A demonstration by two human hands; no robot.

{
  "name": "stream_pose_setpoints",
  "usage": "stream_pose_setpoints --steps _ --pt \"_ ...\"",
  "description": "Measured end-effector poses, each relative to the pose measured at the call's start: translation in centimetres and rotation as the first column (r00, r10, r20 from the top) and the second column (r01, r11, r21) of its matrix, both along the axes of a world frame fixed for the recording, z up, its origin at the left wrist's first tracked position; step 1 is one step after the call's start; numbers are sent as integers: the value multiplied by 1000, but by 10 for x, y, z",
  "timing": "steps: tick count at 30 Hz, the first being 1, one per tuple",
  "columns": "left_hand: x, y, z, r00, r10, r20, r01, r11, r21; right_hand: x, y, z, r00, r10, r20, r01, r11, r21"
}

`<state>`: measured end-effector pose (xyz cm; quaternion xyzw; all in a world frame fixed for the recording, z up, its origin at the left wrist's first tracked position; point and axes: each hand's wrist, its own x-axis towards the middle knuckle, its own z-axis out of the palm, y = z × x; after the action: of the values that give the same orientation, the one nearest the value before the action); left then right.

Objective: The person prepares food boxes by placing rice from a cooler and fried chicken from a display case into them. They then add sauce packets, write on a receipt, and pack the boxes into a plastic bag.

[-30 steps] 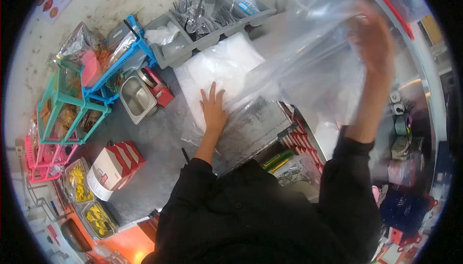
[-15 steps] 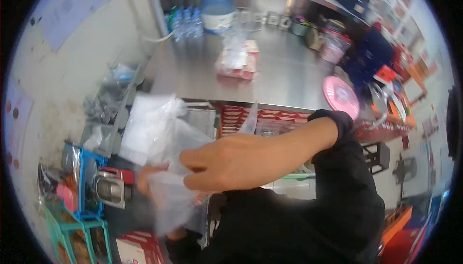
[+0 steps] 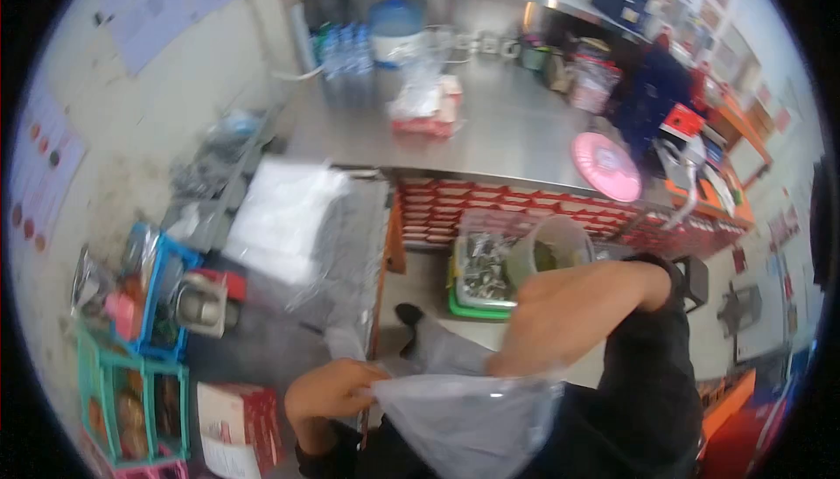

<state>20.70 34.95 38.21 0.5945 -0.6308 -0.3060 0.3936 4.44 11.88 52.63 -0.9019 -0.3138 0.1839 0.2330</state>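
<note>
A thin, translucent plastic bag (image 3: 472,418) hangs in front of my body, its mouth pulled wide. My left hand (image 3: 337,391) is closed on the bag's left edge, fingers pinched. My right hand (image 3: 551,321) bends downward at the bag's far right edge, closed on the plastic; its fingertips are partly hidden. To the left, a stack of white plastic bags (image 3: 284,216) lies on the metal side counter (image 3: 346,251).
A steel table (image 3: 516,120) stands ahead with a red-and-white box (image 3: 429,111) and a pink lid (image 3: 606,167). Below are a clear bin of small packets (image 3: 486,269) and a round tub (image 3: 556,247). Blue basket (image 3: 162,295), metal container (image 3: 203,304) and red-white carton (image 3: 236,426) are left.
Both hands have moved away from the bag stack, down and right, with the plastic bag. They have spread apart and its mouth is now stretched between them.
</note>
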Motion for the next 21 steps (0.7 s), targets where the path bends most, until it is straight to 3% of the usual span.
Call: stream_pose_setpoints --steps 1,2,3,4,5,6,7,8,10,11,14,16,17,19,20,21 --pt "-1 10 -25 897 -195 -398 122 972 -202 0 -5 -4 996 46 -70 -33 982 186" --pt "-4 18 -50 614 -435 -659 145 882 -447 0 -10 -8 986 94 -137 -40 933 357" --pt "-10 25 -69 215 -661 -719 53 743 -667 -1 -19 -17 983 119 -139 -62 931 359" --pt "-19 24 -84 7 -688 -726 -57 725 -687 -2 -29 -34 871 -10 -491 304 796 523" --pt "-24 18 -96 -118 -598 -793 -154 800 -580 1 -36 -50 616 -29 -787 660 564 496" --pt "-32 12 -108 -227 -459 -859 -212 884 -417 4 -37 -64 626 -239 -743 755 423 500" --pt "-42 10 -119 -288 -311 -906 -224 941 -252 8 -41 -77 583 -452 -675 810 257 527" --pt "-50 7 -125 -303 -197 -932 -210 968 -137 12 -51 -89 591 -476 -651 800 247 546" --pt "-61 4 -134 -241 18 -970 -125 991 49 10 -79 -110 318 -620 -717 926 42 375" --pt "-68 -1 -142 -185 118 -976 -78 988 134 0 -88 -116 304 -637 -708 923 14 384" --pt "-79 -17 -160 92 349 -933 42 934 354 -29 -116 -143 198 -605 -772 926 -144 350" --pt "-84 -26 -174 305 452 -838 103 859 501 -49 -132 -183 105 -524 -845 897 -316 308" --pt "-79 -26 -174 380 492 -783 125 812 571 -59 -136 -197 105 -527 -843 892 -325 315" --pt "-73 -24 -173 418 523 -743 151 767 624 -82 -141 -215 -5 -307 -952 753 -627 199" --pt "-62 -14 -169 -49 326 -944 240 921 305 -97 -145 -219 -9 -310 -951 750 -631 199" --pt "-57 -8 -168 -506 45 -861 156 987 -40 -111 -147 -223 104 -247 -963 755 -610 239"
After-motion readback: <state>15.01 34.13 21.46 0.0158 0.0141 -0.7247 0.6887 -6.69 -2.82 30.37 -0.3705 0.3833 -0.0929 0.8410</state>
